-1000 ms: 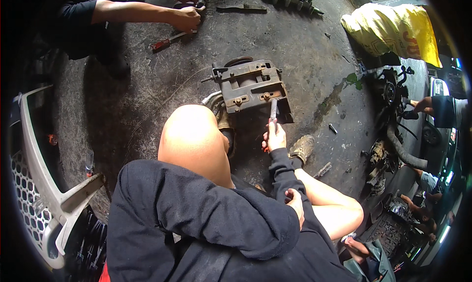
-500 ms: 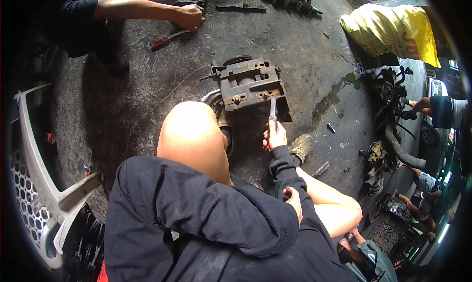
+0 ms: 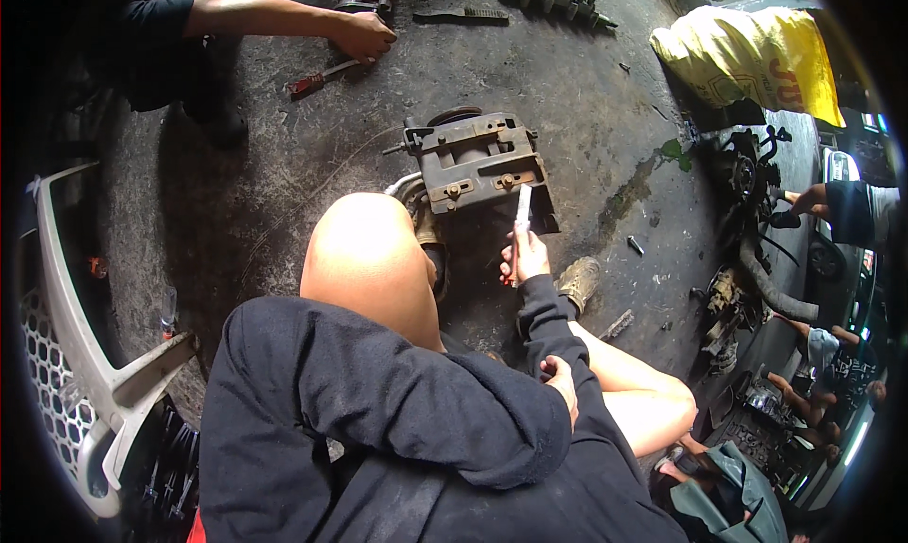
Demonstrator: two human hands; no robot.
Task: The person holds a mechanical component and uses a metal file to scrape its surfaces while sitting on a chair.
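My right hand [image 3: 526, 257] is closed around a metal tool [image 3: 524, 202] with red on its handle; the tool reaches up to the lower right of a rusty steel bracket assembly [image 3: 473, 169]. Whether it touches the bracket I cannot tell. The assembly, with bolts, slots and a round wheel at its back, rests on the floor beyond my bare knee [image 3: 359, 250]. My left hand [image 3: 560, 382] lies across my right forearm, fingers curled against the black sleeve.
A co-worker's hands [image 3: 364, 37] are on a part at upper left, beside a red-handled tool [image 3: 307, 84]. A brush [image 3: 459, 15], metal manifold [image 3: 553, 4], yellow sack [image 3: 738, 61] and loose bolt [image 3: 636, 245] surround the stained floor [image 3: 265, 155]. White bumper [image 3: 132, 382] left; engine parts, people right.
The tool in my right hand has shifted slightly, its red handle showing more. The co-worker's hands have moved a little. My left hand stays on my forearm.
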